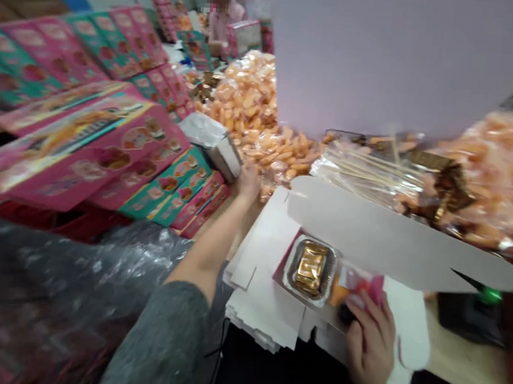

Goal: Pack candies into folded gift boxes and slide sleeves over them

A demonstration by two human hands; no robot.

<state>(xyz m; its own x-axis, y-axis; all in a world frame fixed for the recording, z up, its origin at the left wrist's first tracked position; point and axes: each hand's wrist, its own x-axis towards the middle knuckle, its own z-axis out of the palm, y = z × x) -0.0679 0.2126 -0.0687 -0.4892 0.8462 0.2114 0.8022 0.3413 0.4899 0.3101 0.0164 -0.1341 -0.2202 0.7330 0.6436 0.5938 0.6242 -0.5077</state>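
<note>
An open white cardboard box point(341, 220) lies on a stack of flat white cartons point(267, 308). Inside it, at the left, sits a silver foil tray point(294, 264) with a gold-wrapped packet point(312, 264) in it. My right hand point(372, 332) is over the box's right part, its bent fingers closed on a pink and red packet point(374, 287). A small black item point(345, 314) shows beside those fingers. My left hand point(248, 183) reaches out to the heap of wrapped orange pieces point(280, 153), beside a silver-grey stack point(214, 140). Its fingers are blurred and partly hidden.
Printed pink and teal boxes point(124, 149) are piled at the left. Thin wooden sticks point(371, 167) in clear plastic lie behind the box, near brown-gold wrappers point(452, 186). More orange pieces point(497, 154) stand at the right. A person point(221, 25) is at the back.
</note>
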